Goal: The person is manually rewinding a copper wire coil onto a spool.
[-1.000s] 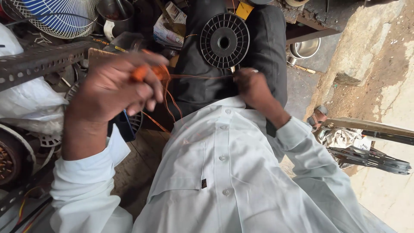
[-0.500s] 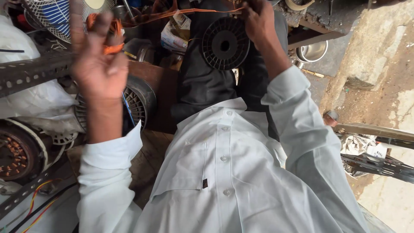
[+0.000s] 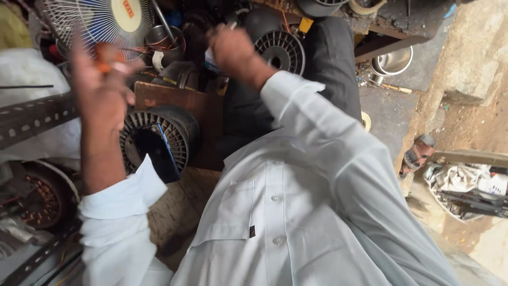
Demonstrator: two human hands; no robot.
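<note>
My left hand (image 3: 103, 87) is raised at the left and blurred, its fingers closed on a small orange-handled tool (image 3: 106, 57). At the top middle my right hand (image 3: 233, 48) is a closed fist, pinching a thin copper wire that is too blurred to trace. Just right of that fist, a black finned plastic spool (image 3: 281, 50) rests on my dark-trousered lap (image 3: 328, 69). Below my left hand lies a black ribbed motor housing (image 3: 180, 130) with a dark phone (image 3: 157, 153) on it. My white shirt (image 3: 286, 212) fills the lower middle.
A wire fan guard (image 3: 100, 21) stands at the top left above a wooden board (image 3: 185, 103). A perforated metal angle bar (image 3: 32, 114) and a copper-wound stator (image 3: 37, 196) sit at the left. A steel bowl (image 3: 394, 61) and a sandal (image 3: 418, 153) lie on the right.
Both hands rose from my chest toward the top of the view. The orange wire stretched between them earlier no longer shows. The view tilted, bringing the fan guard and ribbed housing into sight.
</note>
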